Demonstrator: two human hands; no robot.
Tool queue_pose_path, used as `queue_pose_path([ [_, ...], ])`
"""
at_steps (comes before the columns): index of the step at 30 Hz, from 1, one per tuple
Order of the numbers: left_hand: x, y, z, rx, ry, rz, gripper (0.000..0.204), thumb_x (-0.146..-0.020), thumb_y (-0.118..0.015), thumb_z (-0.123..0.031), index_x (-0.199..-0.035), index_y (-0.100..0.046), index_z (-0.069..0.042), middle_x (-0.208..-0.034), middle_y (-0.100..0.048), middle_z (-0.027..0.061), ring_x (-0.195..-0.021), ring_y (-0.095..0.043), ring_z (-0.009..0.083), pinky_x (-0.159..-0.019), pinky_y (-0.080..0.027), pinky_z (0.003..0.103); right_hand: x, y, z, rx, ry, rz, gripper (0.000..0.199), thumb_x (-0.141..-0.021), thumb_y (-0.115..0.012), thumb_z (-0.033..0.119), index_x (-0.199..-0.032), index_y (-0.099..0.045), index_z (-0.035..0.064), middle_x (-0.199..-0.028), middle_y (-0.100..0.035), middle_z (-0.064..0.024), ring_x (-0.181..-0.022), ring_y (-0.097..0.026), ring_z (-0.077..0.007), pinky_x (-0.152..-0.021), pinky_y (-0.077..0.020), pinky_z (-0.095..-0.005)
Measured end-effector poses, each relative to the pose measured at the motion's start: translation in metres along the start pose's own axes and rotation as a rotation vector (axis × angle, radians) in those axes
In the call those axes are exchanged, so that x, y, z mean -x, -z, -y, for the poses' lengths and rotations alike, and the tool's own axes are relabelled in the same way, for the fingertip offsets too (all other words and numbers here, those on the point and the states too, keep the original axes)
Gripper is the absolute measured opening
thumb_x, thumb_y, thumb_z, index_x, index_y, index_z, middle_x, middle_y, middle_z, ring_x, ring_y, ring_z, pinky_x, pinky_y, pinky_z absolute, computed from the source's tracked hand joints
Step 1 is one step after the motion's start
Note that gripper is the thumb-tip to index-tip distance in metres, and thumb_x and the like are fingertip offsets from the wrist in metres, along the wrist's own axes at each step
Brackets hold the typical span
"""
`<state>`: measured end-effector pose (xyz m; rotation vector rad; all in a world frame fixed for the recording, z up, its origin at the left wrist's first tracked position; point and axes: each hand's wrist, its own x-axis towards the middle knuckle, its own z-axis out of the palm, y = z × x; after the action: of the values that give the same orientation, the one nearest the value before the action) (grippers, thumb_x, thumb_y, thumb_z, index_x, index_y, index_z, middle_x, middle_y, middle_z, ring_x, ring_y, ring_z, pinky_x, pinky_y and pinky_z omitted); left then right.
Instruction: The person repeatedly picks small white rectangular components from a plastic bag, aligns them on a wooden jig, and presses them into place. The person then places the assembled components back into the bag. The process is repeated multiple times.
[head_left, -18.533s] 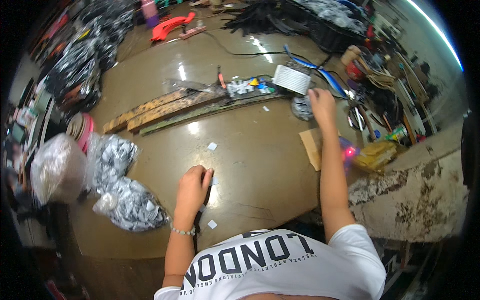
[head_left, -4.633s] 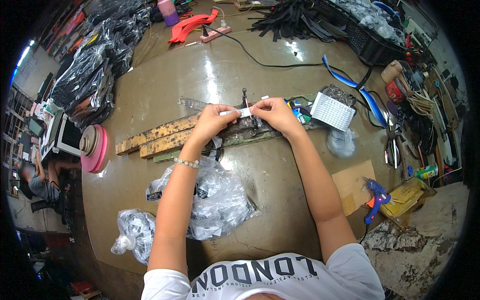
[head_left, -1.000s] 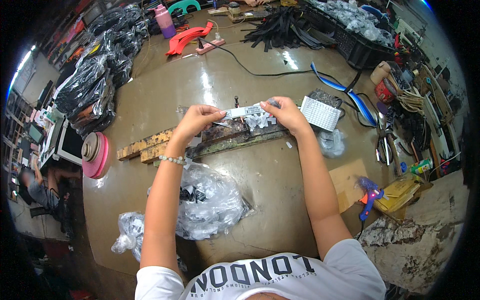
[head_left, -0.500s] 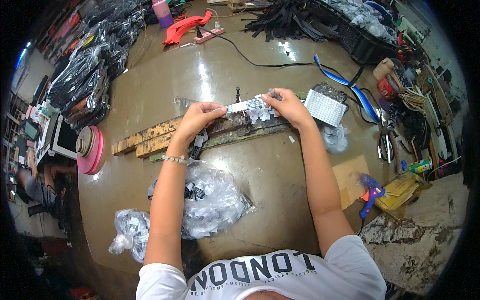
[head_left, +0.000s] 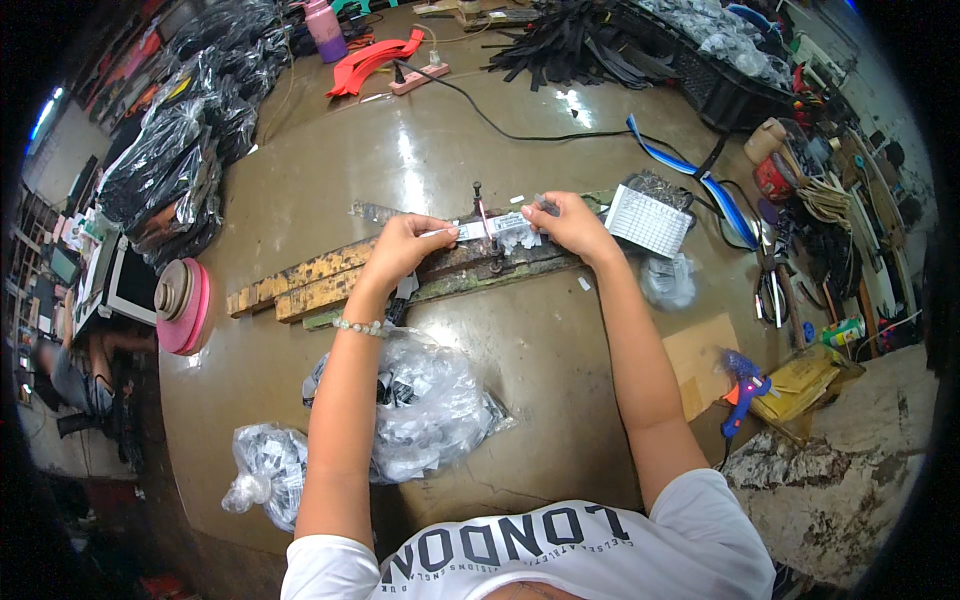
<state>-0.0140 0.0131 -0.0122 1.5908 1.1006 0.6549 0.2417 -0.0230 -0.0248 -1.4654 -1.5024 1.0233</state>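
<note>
On the glossy brown worktable (head_left: 440,150), seen from your head camera, your two hands sit apart at either end of a narrow white strip (head_left: 490,226): your left hand (head_left: 402,250) pinches its left end between closed fingers, and your right hand (head_left: 568,222) is closed on its right end, holding it level across two thin upright metal pins (head_left: 480,205) on a worn wooden jig (head_left: 320,285) that runs across the table. Just under your left forearm lies a clear plastic bag of small black-and-white pieces (head_left: 430,405), with a smaller knotted bag (head_left: 265,470) near the table's front left edge. A white gridded card (head_left: 648,220) rests just right of your right hand, and a flat brown cardboard piece (head_left: 695,350) lies further toward you. A pink tape roll (head_left: 185,305) sits at the left rim, a blue glue gun (head_left: 742,385) at the right. Black plastic-wrapped bundles (head_left: 170,170) crowd the far left; their contents are hard to make out. The print on the strip is too small to tell, and the fisheye rim cuts off the room beyond.
</note>
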Motion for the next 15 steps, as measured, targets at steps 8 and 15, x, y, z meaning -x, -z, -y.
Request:
queue_pose_path([
  [8,0.01,-0.005,-0.018,0.231,0.03,0.022,0.026,-0.08,-0.066,-0.019,-0.098,-0.064,0.0,-0.079,-0.064,0.0003,-0.054,-0.038,0.0007,-0.048,-0.028,0.017,-0.001,0.003,0.012,-1.273,0.065,-0.164,0.013,-0.083,-0.053,0.017,-0.075,-0.05,0.0082,-0.079,-0.057,-0.0091,-0.075,-0.051,-0.0162,-0.064,-0.0459,-0.0289],
  [15,0.012,-0.011,-0.024,0.164,0.047,0.007,0.027,-0.081,-0.066,-0.018,-0.099,-0.063,0.002,-0.082,-0.065,0.0027,-0.064,-0.049,0.0034,-0.056,-0.036,0.017,0.002,-0.019,0.016,-1.115,-0.255,0.111,0.024,-0.088,-0.051,0.028,-0.076,-0.051,0.0067,-0.059,-0.037,0.0026,-0.05,-0.036,-0.0072,-0.044,-0.0349,-0.0215],
])
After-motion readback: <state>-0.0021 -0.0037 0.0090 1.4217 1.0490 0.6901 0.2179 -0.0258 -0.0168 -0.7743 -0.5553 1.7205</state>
